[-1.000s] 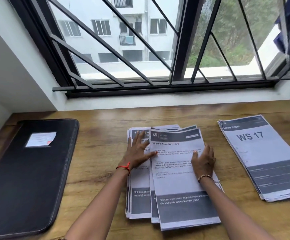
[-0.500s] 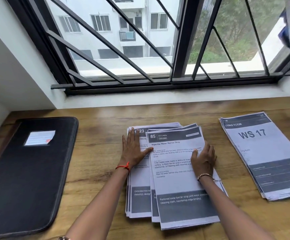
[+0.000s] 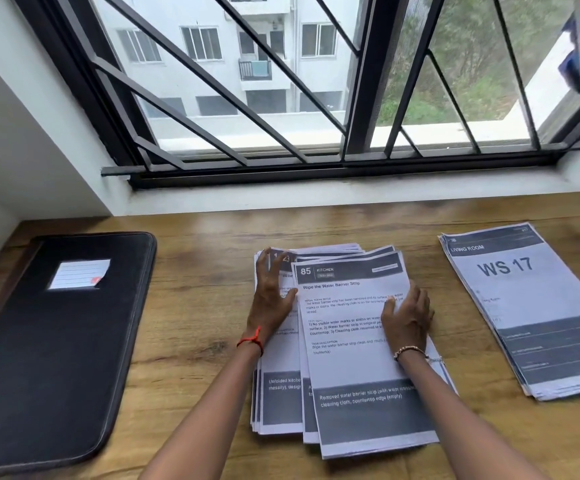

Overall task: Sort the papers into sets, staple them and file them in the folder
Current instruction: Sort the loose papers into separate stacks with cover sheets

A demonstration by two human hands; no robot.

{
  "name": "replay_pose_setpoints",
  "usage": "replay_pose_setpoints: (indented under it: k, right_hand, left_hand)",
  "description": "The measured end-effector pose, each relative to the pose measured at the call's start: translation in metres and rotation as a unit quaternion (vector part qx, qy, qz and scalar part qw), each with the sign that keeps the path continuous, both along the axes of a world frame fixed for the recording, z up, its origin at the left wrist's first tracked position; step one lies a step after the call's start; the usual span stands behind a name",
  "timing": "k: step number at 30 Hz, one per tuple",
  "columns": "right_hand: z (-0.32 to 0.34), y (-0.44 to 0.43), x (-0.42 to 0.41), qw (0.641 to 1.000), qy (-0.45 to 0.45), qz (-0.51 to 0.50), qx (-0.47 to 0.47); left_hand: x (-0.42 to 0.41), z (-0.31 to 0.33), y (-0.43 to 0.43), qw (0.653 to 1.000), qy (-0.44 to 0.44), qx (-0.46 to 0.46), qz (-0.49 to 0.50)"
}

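My left hand point(image 3: 271, 301) lies flat, with fingers straight and spread, on the left sheets of the fanned pile of white printed papers with dark grey bands point(image 3: 279, 396). This pile is in the middle of the brown wooden counter point(image 3: 205, 289). My right hand point(image 3: 408, 322) rests on the right side of the top sheet point(image 3: 347, 362), which is headed "85 Kitchen". Its fingers are only a little bent near the sheet's right edge, and it grasps nothing. A neater stack of similar papers point(image 3: 531, 306), with "WS 17" on top, lies well apart on the right. The flat black zip folder point(image 3: 56, 358), with a small white label, lies closed on the left of the counter
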State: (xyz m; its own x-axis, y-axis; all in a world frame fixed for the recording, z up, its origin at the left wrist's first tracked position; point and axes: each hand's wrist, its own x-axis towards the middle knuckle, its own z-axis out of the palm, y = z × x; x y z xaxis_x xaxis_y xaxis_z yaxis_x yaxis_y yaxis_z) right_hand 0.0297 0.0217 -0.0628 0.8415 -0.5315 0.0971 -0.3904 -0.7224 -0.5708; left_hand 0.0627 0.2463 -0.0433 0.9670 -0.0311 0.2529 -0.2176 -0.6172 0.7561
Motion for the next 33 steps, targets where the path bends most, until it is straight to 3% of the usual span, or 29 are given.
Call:
replay_pose_setpoints:
  k: [3, 6, 17, 25, 33]
  right_hand:
    - [0.0, 0.0, 0.0, 1.0, -0.008, -0.005, 0.002]
    - [0.001, 0.001, -0.001, 1.0, -0.01, -0.004, 0.011]
    - [0.022, 0.029, 0.02, 0.987, -0.047, 0.005, 0.152]
    - [0.032, 0.033, 0.027, 0.978, -0.036, -0.012, 0.203]
    - [0.04, 0.018, 0.018, 0.961, -0.096, 0.002, 0.258]
  left_hand:
    - [-0.001, 0.005, 0.0, 0.994, -0.002, -0.072, 0.079]
    - [0.0, 0.005, 0.002, 0.981, 0.062, -0.156, 0.099]
    - [0.01, 0.002, 0.005, 0.942, 0.188, -0.275, 0.035]
    - [0.005, 0.031, -0.007, 0.921, 0.116, -0.372, 0.0]
    - [0.001, 0.049, -0.01, 0.886, 0.169, -0.421, -0.096]
